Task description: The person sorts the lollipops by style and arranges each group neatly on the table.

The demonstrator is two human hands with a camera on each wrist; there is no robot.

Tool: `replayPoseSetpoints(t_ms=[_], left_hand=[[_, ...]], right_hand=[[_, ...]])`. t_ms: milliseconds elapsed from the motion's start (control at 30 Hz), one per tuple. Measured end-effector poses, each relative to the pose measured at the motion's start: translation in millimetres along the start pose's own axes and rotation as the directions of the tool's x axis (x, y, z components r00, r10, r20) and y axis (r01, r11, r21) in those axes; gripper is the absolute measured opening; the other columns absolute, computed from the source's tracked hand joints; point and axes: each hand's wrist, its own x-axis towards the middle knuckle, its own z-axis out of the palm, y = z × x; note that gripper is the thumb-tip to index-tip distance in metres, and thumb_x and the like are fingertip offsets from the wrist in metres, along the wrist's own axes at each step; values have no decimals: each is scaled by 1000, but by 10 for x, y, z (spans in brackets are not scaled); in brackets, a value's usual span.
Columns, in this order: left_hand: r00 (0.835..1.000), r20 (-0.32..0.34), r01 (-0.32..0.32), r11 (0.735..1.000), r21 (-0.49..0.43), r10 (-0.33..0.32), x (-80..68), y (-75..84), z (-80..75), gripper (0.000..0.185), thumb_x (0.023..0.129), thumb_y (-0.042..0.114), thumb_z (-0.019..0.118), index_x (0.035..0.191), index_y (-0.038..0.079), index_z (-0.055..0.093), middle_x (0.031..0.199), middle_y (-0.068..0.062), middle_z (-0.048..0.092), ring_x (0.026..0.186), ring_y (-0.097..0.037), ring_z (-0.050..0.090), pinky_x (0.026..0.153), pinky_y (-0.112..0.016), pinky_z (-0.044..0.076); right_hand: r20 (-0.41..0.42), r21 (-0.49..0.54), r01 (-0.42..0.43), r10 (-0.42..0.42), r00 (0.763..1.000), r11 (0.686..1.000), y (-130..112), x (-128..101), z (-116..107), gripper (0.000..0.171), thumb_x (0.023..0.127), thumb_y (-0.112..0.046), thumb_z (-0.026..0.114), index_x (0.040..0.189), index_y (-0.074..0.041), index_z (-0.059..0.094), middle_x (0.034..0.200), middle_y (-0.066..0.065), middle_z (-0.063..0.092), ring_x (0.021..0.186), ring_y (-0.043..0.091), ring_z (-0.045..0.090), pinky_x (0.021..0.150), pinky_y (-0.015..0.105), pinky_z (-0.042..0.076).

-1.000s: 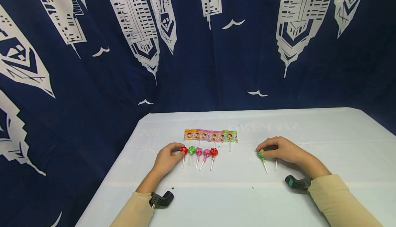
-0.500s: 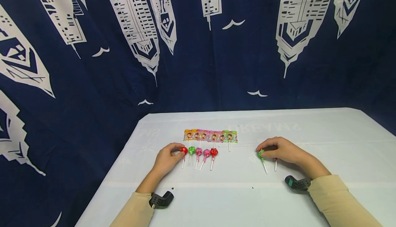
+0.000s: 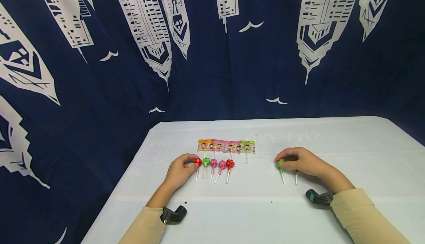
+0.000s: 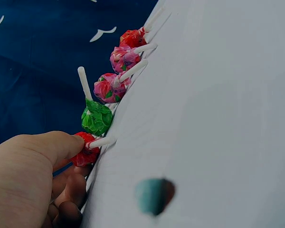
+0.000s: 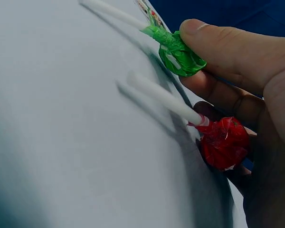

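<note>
My left hand (image 3: 180, 170) pinches the head of a red lollipop (image 4: 88, 151) between thumb and fingers, at the left end of a row. Beside it lie a green lollipop (image 3: 206, 162), two pink lollipops (image 4: 111, 87) and another red lollipop (image 3: 230, 164), sticks toward me. Well to the right, my right hand (image 3: 303, 161) pinches a green lollipop (image 5: 181, 56) by its wrapped head. Under that palm lies a further red lollipop (image 5: 225, 143); the hand hides its head in the head view, where only its stick shows.
Behind the row lie flat-wrapped lollipops (image 3: 225, 146) in orange, pink and green, side by side. The white-covered table (image 3: 232, 218) carries small dark specks. A dark blue cloth (image 3: 212, 70) with white buildings hangs beyond its far edge.
The green lollipop in my right hand has turned slightly, its stick end shifting a little to the left. My left hand and the row have stayed in place.
</note>
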Motion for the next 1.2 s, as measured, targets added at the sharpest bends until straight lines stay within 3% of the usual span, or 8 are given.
replayPoseSetpoints(t_ms=[133, 467, 733, 933, 1200], left_hand=[[1000, -1, 2, 1000, 7, -2, 2, -2, 1, 23, 83, 23, 73, 106, 22, 70, 102, 1, 70, 57, -11, 48, 50, -24, 37], [1000, 1, 1, 1000, 13, -1, 8, 2, -3, 23, 83, 24, 73, 106, 22, 70, 102, 1, 70, 57, -11, 48, 51, -24, 37], [1000, 3, 2, 1000, 10, -2, 9, 5, -1, 23, 83, 24, 73, 106, 21, 70, 102, 1, 70, 57, -10, 48, 51, -23, 38], [1000, 0, 10, 1000, 11, -10, 6, 3, -1, 23, 83, 24, 73, 106, 21, 70, 102, 2, 70, 57, -11, 47, 50, -23, 37], [1000, 4, 12, 1000, 2, -12, 1, 2, 3, 23, 83, 23, 73, 106, 21, 70, 102, 1, 70, 57, -11, 48, 50, -23, 37]], right_hand=[[-19, 2, -17, 17, 1000, 1000, -37, 12, 1, 28, 85, -30, 72, 107, -14, 69, 104, 4, 69, 80, 4, 54, 61, 23, 46], [-96, -14, -2, 1, 995, 1000, -163, 62, 53, 29, 87, -34, 70, 109, -15, 68, 97, -1, 68, 85, 10, 62, 76, 22, 49], [-158, -19, -10, 7, 987, 1000, -258, 71, 50, 31, 86, -38, 70, 111, -20, 68, 108, -2, 68, 91, 7, 65, 76, 23, 49], [-153, 64, 36, -26, 988, 997, -309, 91, 71, 30, 88, -31, 69, 114, -16, 67, 117, 3, 66, 97, 8, 66, 78, 23, 53], [-129, 56, 60, -52, 990, 997, -429, 129, 173, 30, 88, -25, 68, 116, -14, 66, 117, 2, 65, 95, 12, 66, 78, 23, 54]])
